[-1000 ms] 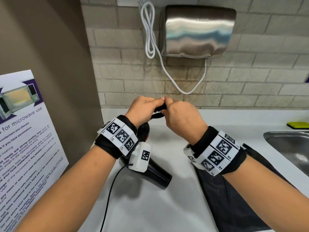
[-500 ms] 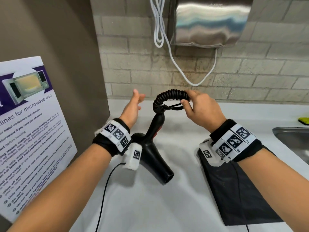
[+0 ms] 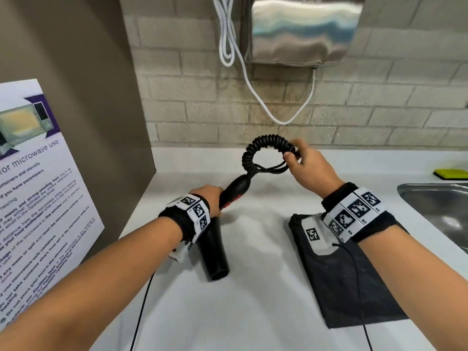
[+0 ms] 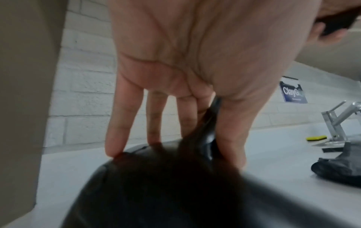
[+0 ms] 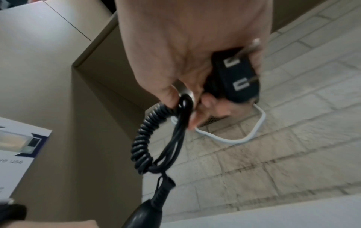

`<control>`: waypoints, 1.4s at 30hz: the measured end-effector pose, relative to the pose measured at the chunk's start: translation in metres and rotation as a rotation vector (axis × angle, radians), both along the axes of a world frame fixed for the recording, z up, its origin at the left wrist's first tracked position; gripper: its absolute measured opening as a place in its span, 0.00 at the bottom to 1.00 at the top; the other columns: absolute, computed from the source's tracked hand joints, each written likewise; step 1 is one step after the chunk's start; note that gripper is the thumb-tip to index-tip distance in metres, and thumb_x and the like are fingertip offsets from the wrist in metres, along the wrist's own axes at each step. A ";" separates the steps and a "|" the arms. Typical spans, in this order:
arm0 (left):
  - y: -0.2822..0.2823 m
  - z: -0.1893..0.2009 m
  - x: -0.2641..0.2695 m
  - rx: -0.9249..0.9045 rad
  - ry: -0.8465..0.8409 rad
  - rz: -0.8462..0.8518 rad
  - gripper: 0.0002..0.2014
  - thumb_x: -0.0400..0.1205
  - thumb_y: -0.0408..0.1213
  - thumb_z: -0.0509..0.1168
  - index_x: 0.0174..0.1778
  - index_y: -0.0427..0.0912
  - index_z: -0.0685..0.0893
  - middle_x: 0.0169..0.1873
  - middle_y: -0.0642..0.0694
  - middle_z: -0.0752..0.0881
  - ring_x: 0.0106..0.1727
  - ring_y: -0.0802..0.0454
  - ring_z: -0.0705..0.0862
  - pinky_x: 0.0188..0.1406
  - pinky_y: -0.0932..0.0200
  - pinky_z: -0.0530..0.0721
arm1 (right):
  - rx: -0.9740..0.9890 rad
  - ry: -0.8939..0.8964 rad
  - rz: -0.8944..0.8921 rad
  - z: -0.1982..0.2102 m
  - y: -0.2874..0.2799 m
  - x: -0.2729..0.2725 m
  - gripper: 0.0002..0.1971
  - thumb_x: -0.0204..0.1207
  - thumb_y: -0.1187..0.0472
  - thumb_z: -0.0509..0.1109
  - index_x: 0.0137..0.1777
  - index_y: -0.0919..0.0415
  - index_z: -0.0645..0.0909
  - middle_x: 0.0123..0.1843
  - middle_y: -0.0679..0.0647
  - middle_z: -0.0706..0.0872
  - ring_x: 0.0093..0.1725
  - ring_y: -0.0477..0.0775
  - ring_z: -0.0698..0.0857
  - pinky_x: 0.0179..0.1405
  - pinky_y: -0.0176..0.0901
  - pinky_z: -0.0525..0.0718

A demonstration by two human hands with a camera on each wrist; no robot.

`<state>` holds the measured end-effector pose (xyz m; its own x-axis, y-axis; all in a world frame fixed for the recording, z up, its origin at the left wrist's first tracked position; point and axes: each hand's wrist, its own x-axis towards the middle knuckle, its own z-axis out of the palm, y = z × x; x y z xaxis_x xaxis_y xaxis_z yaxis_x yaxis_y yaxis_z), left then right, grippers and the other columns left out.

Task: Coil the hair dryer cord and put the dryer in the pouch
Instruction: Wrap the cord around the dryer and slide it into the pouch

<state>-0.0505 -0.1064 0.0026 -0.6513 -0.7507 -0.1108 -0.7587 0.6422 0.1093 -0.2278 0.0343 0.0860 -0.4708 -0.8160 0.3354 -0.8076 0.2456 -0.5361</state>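
Note:
The black hair dryer [image 3: 215, 252] lies on the white counter with its handle [image 3: 235, 191] slanting up to the right. My left hand [image 3: 215, 198] rests on it where handle meets body. In the left wrist view its fingers [image 4: 117, 135] are straight, tips on the dryer body [image 4: 166, 185], with the handle between index finger and thumb. My right hand [image 3: 293, 155] holds the curly cord [image 3: 263, 148], looped into a ring above the handle, and grips the plug [image 5: 238, 77] together with the coil [image 5: 144, 143]. The black pouch [image 3: 349, 282] lies flat under my right wrist.
A steel sink [image 3: 435, 211] is set in the counter at right, a yellow sponge [image 3: 450, 173] behind it. A wall hand dryer [image 3: 301, 29] and its white cable [image 3: 233, 46] hang above. A microwave poster [image 3: 33, 186] leans on the brown panel at left.
My left hand dropped from beside the coil down onto the dryer body. The right hand kept hold of the looped cord. The dryer's barrel swung round toward me.

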 end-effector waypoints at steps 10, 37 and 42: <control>-0.027 -0.009 0.020 -0.141 -0.402 0.055 0.06 0.68 0.40 0.73 0.36 0.43 0.86 0.26 0.51 0.81 0.31 0.45 0.84 0.40 0.58 0.86 | 0.519 -0.551 0.018 -0.083 -0.004 0.004 0.14 0.83 0.59 0.56 0.40 0.65 0.76 0.32 0.54 0.79 0.27 0.49 0.70 0.28 0.40 0.68; 0.021 -0.019 0.002 -0.039 -0.290 0.269 0.14 0.78 0.42 0.63 0.56 0.42 0.82 0.55 0.43 0.84 0.58 0.41 0.82 0.66 0.44 0.72 | 0.737 0.088 0.028 -0.114 -0.009 -0.036 0.09 0.79 0.63 0.58 0.41 0.66 0.75 0.48 0.60 0.81 0.47 0.59 0.80 0.43 0.42 0.75; 0.063 -0.007 -0.038 0.142 0.142 0.159 0.19 0.79 0.45 0.65 0.67 0.46 0.79 0.68 0.45 0.79 0.63 0.45 0.81 0.63 0.54 0.77 | 0.917 0.235 0.008 -0.120 0.003 -0.072 0.17 0.80 0.62 0.57 0.67 0.64 0.74 0.66 0.61 0.80 0.65 0.62 0.79 0.66 0.48 0.76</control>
<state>-0.0883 -0.0431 -0.0048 -0.5426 -0.8286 -0.1382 -0.8197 0.4863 0.3027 -0.2998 0.0373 -0.0344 -0.4657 -0.8115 -0.3529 -0.8740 0.4843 0.0396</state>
